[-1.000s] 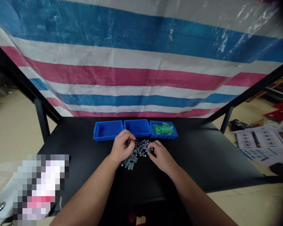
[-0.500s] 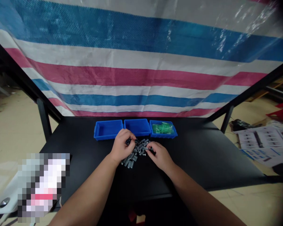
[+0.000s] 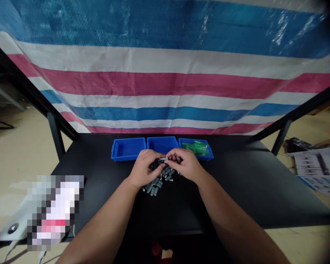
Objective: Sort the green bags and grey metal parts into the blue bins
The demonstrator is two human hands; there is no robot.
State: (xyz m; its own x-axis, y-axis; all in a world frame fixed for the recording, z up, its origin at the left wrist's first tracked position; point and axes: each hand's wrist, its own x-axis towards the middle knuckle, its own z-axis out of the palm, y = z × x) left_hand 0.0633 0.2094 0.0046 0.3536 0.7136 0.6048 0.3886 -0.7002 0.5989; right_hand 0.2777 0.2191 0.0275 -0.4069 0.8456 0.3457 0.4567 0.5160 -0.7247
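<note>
A pile of small grey cylindrical pieces, screws and dark bits lies on the black table. My left hand curls over the left side of the pile, thumb and fingers close around dark pieces. Close beside it, my right hand pinches a small grey piece between thumb and forefinger. That piece lies between both hands' fingertips. Behind the hands stand a left blue bin, a middle blue bin, both with no contents visible, and a right blue bin with green plastic packets.
A striped sheet hangs behind the table between black frame bars. A white device, partly pixelated, sits at the table's left edge. Papers and dark items lie beyond the right edge.
My right hand has moved left and away from me, meeting my left hand above the pile with a grey piece at its fingertips. The camera view has shifted slightly.
</note>
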